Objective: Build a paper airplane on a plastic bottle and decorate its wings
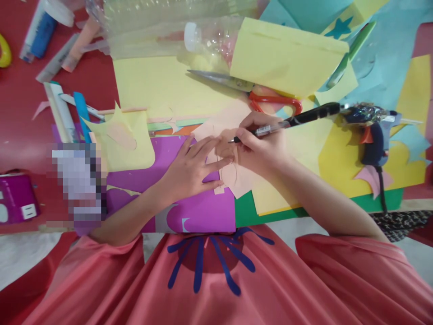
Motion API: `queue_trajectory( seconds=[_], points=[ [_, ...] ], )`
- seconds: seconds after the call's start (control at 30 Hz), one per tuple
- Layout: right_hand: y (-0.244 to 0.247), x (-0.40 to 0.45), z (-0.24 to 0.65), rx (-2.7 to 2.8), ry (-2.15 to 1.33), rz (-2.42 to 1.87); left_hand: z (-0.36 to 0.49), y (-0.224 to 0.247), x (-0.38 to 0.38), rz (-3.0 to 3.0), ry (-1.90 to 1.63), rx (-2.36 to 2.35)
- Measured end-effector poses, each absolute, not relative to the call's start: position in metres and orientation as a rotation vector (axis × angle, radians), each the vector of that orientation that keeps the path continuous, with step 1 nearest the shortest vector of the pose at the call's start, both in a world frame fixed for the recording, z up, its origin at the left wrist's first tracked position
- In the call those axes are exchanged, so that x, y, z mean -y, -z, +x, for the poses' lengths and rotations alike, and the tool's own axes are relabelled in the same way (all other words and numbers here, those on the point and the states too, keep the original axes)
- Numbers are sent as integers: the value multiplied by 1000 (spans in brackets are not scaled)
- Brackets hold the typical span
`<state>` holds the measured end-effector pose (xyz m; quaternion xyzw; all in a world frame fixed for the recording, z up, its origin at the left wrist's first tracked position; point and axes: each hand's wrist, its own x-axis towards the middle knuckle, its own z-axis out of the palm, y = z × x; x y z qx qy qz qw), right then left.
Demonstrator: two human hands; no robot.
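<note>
My right hand [262, 140] is closed around a black pen [306, 116], its tip pointing left and down at a pale pink sheet of paper [241, 183]. Whether the tip touches the paper I cannot tell. Thin curved outlines show on the sheet. My left hand [194, 169] lies flat with fingers spread, the fingertips on the pink paper and the palm over a purple sheet [209, 212]. Just beyond my right hand are scissors with red handles [277, 99], blades pointing left and partly covered by a yellow sheet.
A glue gun [374, 135] lies at the right, its cord running toward me. A clear plastic bottle [216, 40] rests at the back under a folded yellow sheet [287, 56]. Several markers [61, 110] and a cut yellow piece [130, 153] are at the left.
</note>
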<state>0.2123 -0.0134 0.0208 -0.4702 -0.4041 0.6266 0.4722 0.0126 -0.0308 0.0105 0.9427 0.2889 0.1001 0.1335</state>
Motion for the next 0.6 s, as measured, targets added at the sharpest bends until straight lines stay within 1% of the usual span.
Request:
queue_trajectory(
  seconds=[0.13,0.27,0.6],
  points=[
    [-19,16,207,857,-1710,-952,12,-10,33,2690,-235,-832],
    [-14,17,207,788,-1919,-935,11,-11,33,2615,-161,-834],
    [-7,18,208,809,-1936,-976,11,-12,33,2569,-152,-847]
  ],
)
